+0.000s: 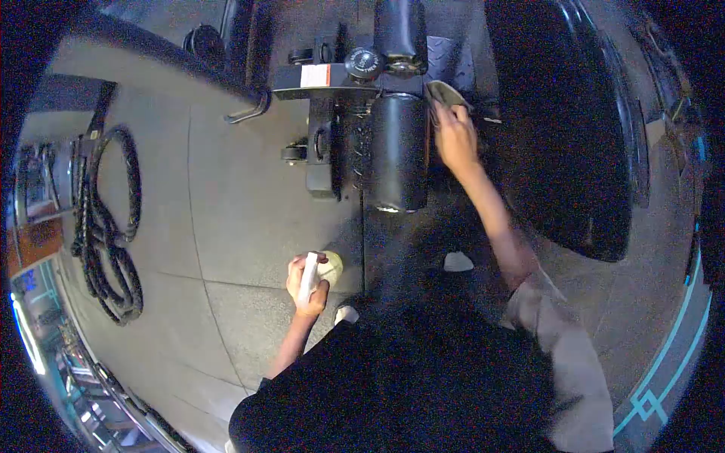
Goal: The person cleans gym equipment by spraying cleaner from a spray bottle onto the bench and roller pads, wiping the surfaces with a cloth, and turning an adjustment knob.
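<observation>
My left hand (303,285) is closed around a spray bottle (330,270) with a white trigger head and a pale yellowish body, held low over the floor. Farther forward, my right hand (456,140) grips a folded greyish cloth (445,93). The cloth is beside the black padded roller (399,151) of an exercise machine; whether it presses on the pad I cannot tell. A second black roller (400,29) sits beyond the first, and a round black knob (363,63) is between them on the left.
A thick black battle rope (113,226) lies coiled on the grey floor (249,226) at left. The machine's metal frame (322,151) has small wheels. A large black padded piece (566,136) stands at right. My white shoe tips (458,262) show below.
</observation>
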`<state>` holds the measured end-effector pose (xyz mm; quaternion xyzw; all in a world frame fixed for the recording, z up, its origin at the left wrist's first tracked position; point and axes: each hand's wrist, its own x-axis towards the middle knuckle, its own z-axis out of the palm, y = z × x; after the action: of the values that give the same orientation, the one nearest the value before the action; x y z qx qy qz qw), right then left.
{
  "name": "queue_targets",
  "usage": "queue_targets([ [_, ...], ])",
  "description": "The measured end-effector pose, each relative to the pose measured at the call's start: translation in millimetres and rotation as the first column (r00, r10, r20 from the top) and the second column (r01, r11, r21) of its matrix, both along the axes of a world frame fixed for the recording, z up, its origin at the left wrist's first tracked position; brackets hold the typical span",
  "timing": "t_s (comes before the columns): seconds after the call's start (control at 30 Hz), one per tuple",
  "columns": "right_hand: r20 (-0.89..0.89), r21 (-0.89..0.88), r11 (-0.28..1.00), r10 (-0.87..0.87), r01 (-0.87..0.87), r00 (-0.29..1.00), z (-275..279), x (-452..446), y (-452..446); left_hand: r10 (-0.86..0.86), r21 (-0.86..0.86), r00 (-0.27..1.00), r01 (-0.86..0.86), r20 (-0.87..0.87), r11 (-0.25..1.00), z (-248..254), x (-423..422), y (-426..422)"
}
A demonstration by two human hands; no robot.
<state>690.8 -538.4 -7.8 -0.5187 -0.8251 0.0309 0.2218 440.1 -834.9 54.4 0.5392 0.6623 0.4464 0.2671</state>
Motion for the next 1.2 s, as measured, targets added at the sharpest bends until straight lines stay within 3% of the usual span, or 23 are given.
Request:
queue_targets([
  [0.03,-0.051,0.03,0.999,0.039,-0.038,0.998,8.8,11.7,-2.7,0.019,-0.002,1.0,-0.019,0.021,1.0,-0.3,-0.7,1.7],
  [0.17,0.037,-0.021,0.997,-0.067,0.068,0.997,16.0,39.7,-8.4,0.07,-0.015,0.993,-0.069,0.092,0.998,-5.2,-1.4,-1.3],
  [0.37,0.077,-0.137,0.982,-0.123,0.132,0.989,13.8,22.9,-16.9,0.069,-0.034,0.998,-0.069,0.004,0.997,-7.1,-3.2,-8.2],
  [0.57,0.112,-0.208,0.95,-0.213,0.232,0.971,19.0,9.4,-7.2,0.04,0.05,0.999,-0.041,0.012,0.998,-10.3,-4.7,-9.7],
  [0.63,0.152,-0.26,0.925,-0.245,0.278,0.957,16.1,16.8,-18.5,0.029,0.003,0.998,-0.029,0.053,1.0,-7.6,-3.5,-11.0],
  [0.7,0.182,-0.294,0.896,-0.289,0.333,0.94,18.7,21.9,-23.5,0.014,0.007,0.999,-0.013,-0.029,1.0,-5.9,-4.1,-6.7],
  [0.93,0.242,-0.384,0.8,-0.395,0.462,0.886,19.5,30.7,-37.8,0.028,-0.025,0.999,-0.027,0.045,0.999,-8.3,-4.7,-3.6],
  [1.03,0.094,-0.341,0.862,-0.367,0.376,0.926,5.7,39.8,-39.3,0.038,-0.052,0.999,-0.038,-0.007,0.998,-2.0,-4.0,-3.6],
  [1.1,-0.364,-0.091,0.988,-0.151,0.127,0.919,-15.1,59.7,-29.8,0.039,-0.014,0.999,-0.039,0.026,0.999,-5.5,-4.8,-4.6],
  [1.13,-0.447,-0.1,0.987,-0.16,0.128,0.88,-15.6,62.7,-27.6,0.042,0.022,0.997,-0.044,0.059,0.999,-6.7,-4.1,-5.2],
  [1.2,-0.36,-0.086,0.986,-0.161,0.139,0.919,-12.2,62.2,-24.9,0.04,0.017,0.998,-0.041,0.045,0.999,-6.6,-2.9,-5.9],
])
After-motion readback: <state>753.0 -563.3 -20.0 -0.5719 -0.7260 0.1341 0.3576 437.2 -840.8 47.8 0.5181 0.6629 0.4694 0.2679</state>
